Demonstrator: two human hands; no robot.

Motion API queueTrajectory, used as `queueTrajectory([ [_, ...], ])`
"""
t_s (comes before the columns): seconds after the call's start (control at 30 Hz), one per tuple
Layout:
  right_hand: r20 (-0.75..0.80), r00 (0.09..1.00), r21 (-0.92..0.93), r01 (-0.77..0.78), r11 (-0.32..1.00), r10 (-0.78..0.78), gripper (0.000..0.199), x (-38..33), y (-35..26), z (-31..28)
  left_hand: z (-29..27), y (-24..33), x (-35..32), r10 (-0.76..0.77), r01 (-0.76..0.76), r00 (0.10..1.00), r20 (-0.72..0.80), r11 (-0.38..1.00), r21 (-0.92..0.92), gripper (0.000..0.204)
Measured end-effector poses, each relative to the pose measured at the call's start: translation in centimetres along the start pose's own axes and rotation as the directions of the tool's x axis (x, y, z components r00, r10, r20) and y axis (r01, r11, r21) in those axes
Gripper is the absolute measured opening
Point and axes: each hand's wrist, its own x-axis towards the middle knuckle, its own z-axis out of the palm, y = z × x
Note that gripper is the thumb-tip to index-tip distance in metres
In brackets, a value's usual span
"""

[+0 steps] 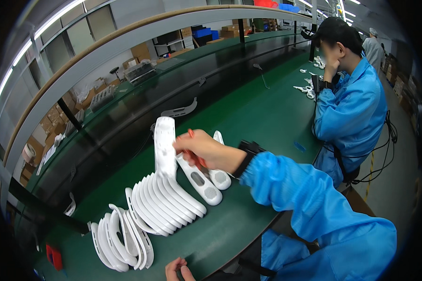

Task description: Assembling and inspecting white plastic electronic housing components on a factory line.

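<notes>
My right hand is closed around an orange-red handled tool; its working end is hidden. Touching or just beside that hand is an upright white plastic shell, its inner side showing. Below it, a row of similar curved white shells stands nested. Under my right hand lie two white housings with dotted grilles, one with an oval window and one behind it. At the bottom edge my left hand shows only in part, its fingers loosely bent and apart, holding nothing visible.
More white shells stand at the near left, by a red object. Another shell lies at the bench's back edge. A co-worker in blue sits at the right, near small white parts. A shelf rail spans overhead.
</notes>
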Motion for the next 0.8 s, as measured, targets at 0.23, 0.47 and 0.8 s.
queueTrajectory([
  [0.23,-0.219,0.766,-0.9,0.08,0.428,-0.605,0.02,13.4,-0.7,-10.7,0.7,0.2,0.9,0.201,-0.21,0.978,0.06,0.92,0.33,0.012],
  [0.47,-0.312,0.781,-0.945,-0.196,0.262,-0.541,0.039,20.1,0.9,-20.7,0.6,-0.8,1.0,0.158,-0.159,0.987,0.034,0.913,0.375,0.011],
  [0.8,-0.414,0.781,-0.895,-0.258,0.363,-0.467,0.033,25.6,1.4,-24.2,0.7,-0.8,2.2,0.097,-0.122,0.991,0.088,0.928,0.352,0.014],
])
